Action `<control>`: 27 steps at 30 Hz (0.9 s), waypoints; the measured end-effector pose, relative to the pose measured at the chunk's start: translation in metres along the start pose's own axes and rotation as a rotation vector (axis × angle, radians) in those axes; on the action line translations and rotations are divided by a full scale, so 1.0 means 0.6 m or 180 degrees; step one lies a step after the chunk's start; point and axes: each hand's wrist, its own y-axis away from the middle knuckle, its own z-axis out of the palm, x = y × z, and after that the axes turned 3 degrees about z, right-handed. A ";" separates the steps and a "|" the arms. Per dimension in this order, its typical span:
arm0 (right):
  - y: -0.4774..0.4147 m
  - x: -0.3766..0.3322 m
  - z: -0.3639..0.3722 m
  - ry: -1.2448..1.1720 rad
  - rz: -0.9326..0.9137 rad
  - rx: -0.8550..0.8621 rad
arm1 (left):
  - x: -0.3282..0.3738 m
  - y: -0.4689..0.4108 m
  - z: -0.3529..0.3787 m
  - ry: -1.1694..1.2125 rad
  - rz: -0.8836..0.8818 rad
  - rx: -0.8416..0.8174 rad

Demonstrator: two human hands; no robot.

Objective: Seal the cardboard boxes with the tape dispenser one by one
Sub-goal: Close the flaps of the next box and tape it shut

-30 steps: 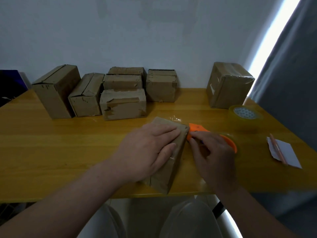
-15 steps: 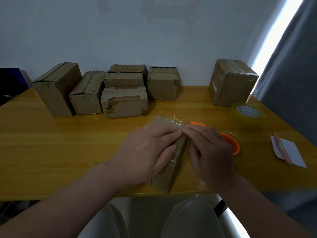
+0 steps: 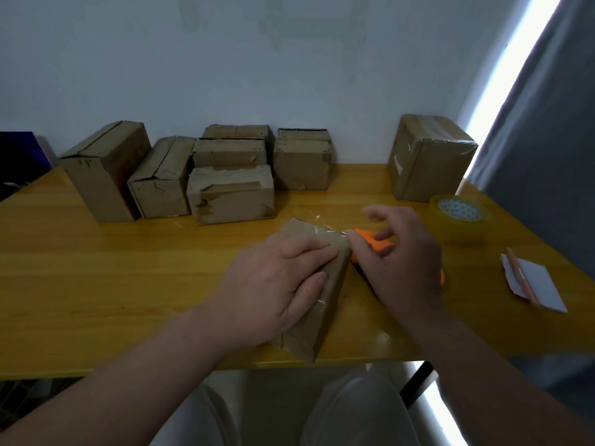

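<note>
A small cardboard box (image 3: pixel 309 333) lies lengthwise near the table's front edge, with clear tape along its top. My left hand (image 3: pixel 277 278) presses flat on the box, fingers straight and thumb down its right side. My right hand (image 3: pixel 402 262) hovers just right of the box, over the orange tape dispenser (image 3: pixel 370 241). Its thumb touches the box's far right edge where the tape ends, and its fingers are spread and lifted. Most of the dispenser is hidden under that hand.
Several cardboard boxes (image 3: pixel 230 194) stand along the back left of the yellow table (image 3: pixel 112 278), and one larger box (image 3: pixel 428 159) stands at the back right. A clear tape roll (image 3: pixel 460 220) and a paper slip (image 3: pixel 544 288) with a pen (image 3: pixel 521 275) lie to the right.
My right hand let go of the dispenser, pressed the tape at the box's far edge, then lifted and spread its fingers. My left hand stayed pressed on the box.
</note>
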 end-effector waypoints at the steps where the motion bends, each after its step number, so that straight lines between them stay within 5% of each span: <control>1: -0.009 0.000 0.001 -0.0155 0.0363 -0.0304 | 0.000 0.000 0.000 0.0001 0.0000 -0.0004; 3: -0.022 0.003 0.005 -0.0679 0.1003 -0.1048 | 0.001 -0.001 -0.002 0.0003 0.0000 -0.0021; 5: -0.029 0.005 0.008 -0.0840 0.1138 -0.1231 | 0.001 -0.002 -0.003 -0.0018 0.0006 -0.0033; 13: -0.031 -0.003 0.025 -0.0027 0.0525 -0.0545 | -0.001 -0.003 -0.003 0.0081 -0.0024 -0.0098; 16: -0.037 0.005 0.029 0.0118 0.0764 -0.0193 | -0.002 0.000 -0.002 0.0326 -0.0059 0.0168; 19: -0.047 -0.008 0.018 0.0006 0.0215 0.0120 | -0.007 -0.003 -0.004 0.0827 -0.0286 0.0439; 22: -0.051 -0.032 0.016 0.0141 -0.0714 -0.0584 | -0.010 -0.003 -0.007 0.0973 -0.0542 0.0693; 24: -0.054 -0.039 0.023 0.0404 -0.0827 -0.1283 | -0.008 -0.003 -0.009 0.0905 -0.0948 0.0903; 27: -0.058 -0.036 0.031 0.0569 -0.0748 -0.1579 | -0.008 -0.005 -0.010 0.1168 -0.1952 0.0683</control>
